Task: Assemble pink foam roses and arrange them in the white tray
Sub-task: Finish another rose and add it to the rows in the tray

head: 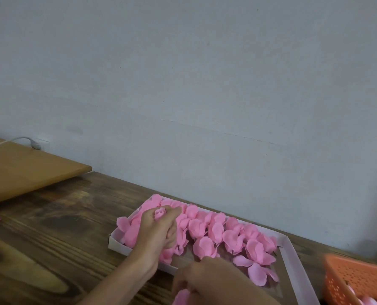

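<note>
Though tiny, tight pale-pink rosebud point(160, 213)

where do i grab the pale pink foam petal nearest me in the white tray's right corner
Probably pinch the pale pink foam petal by its free near edge, coming from above on the near side: it lies flat in the white rectangular tray, at the heap's edge, with that edge uncovered.
</note>
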The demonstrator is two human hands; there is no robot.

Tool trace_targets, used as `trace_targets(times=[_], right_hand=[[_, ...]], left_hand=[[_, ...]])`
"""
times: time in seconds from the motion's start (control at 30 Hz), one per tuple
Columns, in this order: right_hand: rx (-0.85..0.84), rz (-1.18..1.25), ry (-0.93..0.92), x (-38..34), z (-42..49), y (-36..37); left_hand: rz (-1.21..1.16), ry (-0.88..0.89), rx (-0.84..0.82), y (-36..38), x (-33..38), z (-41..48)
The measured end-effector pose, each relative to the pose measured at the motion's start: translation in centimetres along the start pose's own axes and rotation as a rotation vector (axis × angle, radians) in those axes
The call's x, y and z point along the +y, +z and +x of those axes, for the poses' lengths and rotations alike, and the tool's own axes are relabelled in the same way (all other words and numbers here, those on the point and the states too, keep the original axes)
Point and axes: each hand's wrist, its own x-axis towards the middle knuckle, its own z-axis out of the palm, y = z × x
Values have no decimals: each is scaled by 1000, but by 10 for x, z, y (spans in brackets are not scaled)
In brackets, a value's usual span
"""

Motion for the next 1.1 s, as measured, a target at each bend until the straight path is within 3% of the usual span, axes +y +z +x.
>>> trace_targets(times=[0.1, 0.23, 0.4, 0.53, 0.6, 0.8, 0.87, 0.97, 1.1], right_hand=[[34, -110, 5, 0, -2, -1], [53, -375, -189, 0, -2, -4], [73, 41, -35, 15, -4, -10], [145, 818, -20, 27, -5, -20], [242, 1013, 77, 29, -2, -21], [628, 1213, 275, 26, 11, -5], [709, 1155, 299, 26, 14, -2], [730, 1032, 324, 23, 14, 0], [647, 1118, 299, 19, 13, 4]], left_hand=[[-4, -3, 0, 1, 2, 0], [-9, -3, -1, 1, 2, -1], [-61, 21, -31, -1, 2, 1], [-192, 34, -86, -2, 6, 3], [-250, 40, -108, -1, 9, 2], [-308, 30, -81, 4, 14, -2], [-239, 34, -54, 6, 16, -4], [-150, 19, -58, 9, 16, -7], [-132, -4, -91, 12, 14, -12]])
